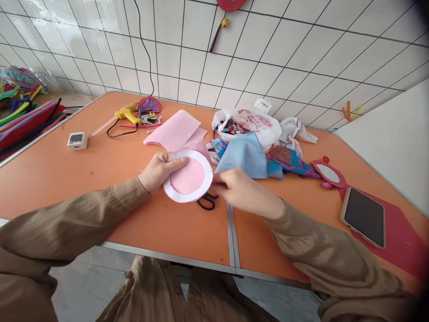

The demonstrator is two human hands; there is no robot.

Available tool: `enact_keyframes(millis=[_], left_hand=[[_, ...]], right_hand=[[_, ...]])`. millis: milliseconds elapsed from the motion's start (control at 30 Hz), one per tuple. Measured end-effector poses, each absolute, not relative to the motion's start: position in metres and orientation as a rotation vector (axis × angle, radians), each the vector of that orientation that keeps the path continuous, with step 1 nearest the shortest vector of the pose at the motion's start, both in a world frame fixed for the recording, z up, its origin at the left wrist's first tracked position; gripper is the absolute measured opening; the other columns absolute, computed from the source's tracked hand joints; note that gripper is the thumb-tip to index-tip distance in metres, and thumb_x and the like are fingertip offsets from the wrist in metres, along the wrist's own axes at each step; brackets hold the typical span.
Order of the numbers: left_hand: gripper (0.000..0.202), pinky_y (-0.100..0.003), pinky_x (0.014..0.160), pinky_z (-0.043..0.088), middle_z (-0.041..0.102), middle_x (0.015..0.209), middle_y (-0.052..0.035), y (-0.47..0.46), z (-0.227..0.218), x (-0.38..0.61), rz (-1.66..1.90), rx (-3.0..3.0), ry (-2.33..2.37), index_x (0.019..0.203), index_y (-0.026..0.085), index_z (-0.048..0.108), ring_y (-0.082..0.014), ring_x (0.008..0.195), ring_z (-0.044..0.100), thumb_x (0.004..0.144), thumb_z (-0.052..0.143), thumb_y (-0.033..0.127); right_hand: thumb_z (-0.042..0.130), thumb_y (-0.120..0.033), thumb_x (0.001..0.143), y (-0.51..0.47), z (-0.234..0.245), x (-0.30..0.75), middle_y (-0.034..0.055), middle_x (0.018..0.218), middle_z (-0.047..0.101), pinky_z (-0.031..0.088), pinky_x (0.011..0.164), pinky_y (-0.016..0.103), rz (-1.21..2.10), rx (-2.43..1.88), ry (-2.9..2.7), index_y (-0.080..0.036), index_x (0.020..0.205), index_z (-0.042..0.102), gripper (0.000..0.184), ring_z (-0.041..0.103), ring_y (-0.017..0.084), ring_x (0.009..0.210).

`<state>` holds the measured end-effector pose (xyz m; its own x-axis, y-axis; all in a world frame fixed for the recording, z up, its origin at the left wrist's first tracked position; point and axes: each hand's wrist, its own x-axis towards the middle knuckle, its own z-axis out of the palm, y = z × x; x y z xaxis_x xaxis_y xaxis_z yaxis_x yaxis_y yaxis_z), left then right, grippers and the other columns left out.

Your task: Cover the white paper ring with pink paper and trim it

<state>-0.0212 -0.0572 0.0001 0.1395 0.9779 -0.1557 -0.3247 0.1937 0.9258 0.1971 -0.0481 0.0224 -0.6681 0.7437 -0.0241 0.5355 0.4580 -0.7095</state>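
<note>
My left hand [160, 170] grips the left edge of a round white ring with a pink fabric centre [189, 176], thumb lying over its rim. The disc hangs tilted just above the orange table [100, 179]. My right hand [243, 190] is at the disc's right edge, fingers curled; what they pinch is hidden and slightly blurred. Black scissors [207, 202] lie on the table under the disc, mostly covered by it and by my right hand.
Pink fabric sheets [174, 129], blue cloth [243, 154], a white plastic bag [250, 123], patterned fabric [290, 161], a yellow glue gun [129, 114], keys [147, 118], a small white box [77, 140], a phone [363, 217] on red felt [398, 237], a red-rimmed disc [328, 173]. Pipe cleaners [23, 120] lie far left.
</note>
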Motion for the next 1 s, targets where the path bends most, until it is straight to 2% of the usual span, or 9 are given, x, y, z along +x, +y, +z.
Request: enact_keyframes(millis=[100,167,267,567,667,867,1000], left_hand=[[0.036,-0.021,0.047,0.044,0.069,0.06,-0.0029,-0.057,-0.002,-0.021,1.134,0.942,0.964,0.064,0.012,0.071,-0.0122,0.052,0.058,0.056,0.089,0.043],[0.037,-0.022,0.046,0.043,0.068,0.058,-0.0029,-0.057,-0.003,-0.022,1.103,1.001,0.969,0.064,0.012,0.07,-0.0121,0.051,0.057,0.058,0.087,0.045],[0.039,-0.022,0.044,0.04,0.065,0.056,-0.0026,-0.058,-0.005,-0.022,1.038,1.098,0.987,0.062,0.012,0.069,-0.0118,0.049,0.054,0.063,0.083,0.048],[0.04,-0.022,0.045,0.039,0.061,0.055,-0.0018,-0.059,-0.007,-0.021,0.924,1.24,0.988,0.064,0.011,0.068,-0.0101,0.047,0.051,0.068,0.079,0.05],[0.04,-0.02,0.044,0.037,0.06,0.054,-0.0004,-0.059,-0.007,-0.02,0.905,1.235,0.963,0.063,0.011,0.068,-0.0084,0.047,0.049,0.068,0.08,0.05],[0.039,-0.019,0.044,0.035,0.059,0.055,0.0011,-0.059,-0.005,-0.018,0.885,1.213,0.962,0.064,0.012,0.069,-0.007,0.048,0.047,0.067,0.081,0.049],[0.046,-0.021,0.046,0.034,0.061,0.059,-0.0007,-0.058,-0.005,-0.021,0.853,1.215,0.971,0.072,0.011,0.071,-0.0093,0.051,0.049,0.062,0.082,0.054]], right_hand=[[0.052,-0.038,0.09,-0.044,0.027,0.198,0.0033,0.061,0.063,0.037,0.045,0.023,1.342,-1.138,-2.114,-0.016,0.067,0.059,0.032,0.058,0.013,0.052],[0.051,-0.054,0.088,-0.044,0.025,0.196,0.0036,0.06,0.063,0.032,0.04,0.022,1.514,-1.077,-1.95,-0.016,0.066,0.058,0.044,0.057,0.012,0.049],[0.053,-0.065,0.084,-0.045,0.019,0.192,0.0014,0.053,0.058,0.028,0.037,0.022,1.554,-1.011,-1.847,-0.016,0.063,0.056,0.053,0.051,0.009,0.043],[0.057,-0.043,0.086,-0.05,0.018,0.187,-0.0026,0.047,0.047,0.031,0.043,0.024,1.336,-1.057,-1.931,-0.019,0.055,0.049,0.041,0.045,0.009,0.044],[0.057,-0.037,0.084,-0.051,0.017,0.185,-0.0039,0.044,0.042,0.027,0.043,0.025,1.264,-1.084,-1.969,-0.02,0.052,0.045,0.039,0.04,0.009,0.043],[0.056,-0.035,0.085,-0.052,0.012,0.183,-0.0045,0.046,0.035,0.023,0.046,0.025,1.173,-1.048,-1.974,-0.019,0.05,0.039,0.042,0.031,0.008,0.046],[0.056,-0.033,0.086,-0.049,0.009,0.184,-0.0047,0.047,0.032,0.023,0.047,0.026,1.101,-1.006,-1.969,-0.019,0.05,0.038,0.042,0.03,0.008,0.049]])
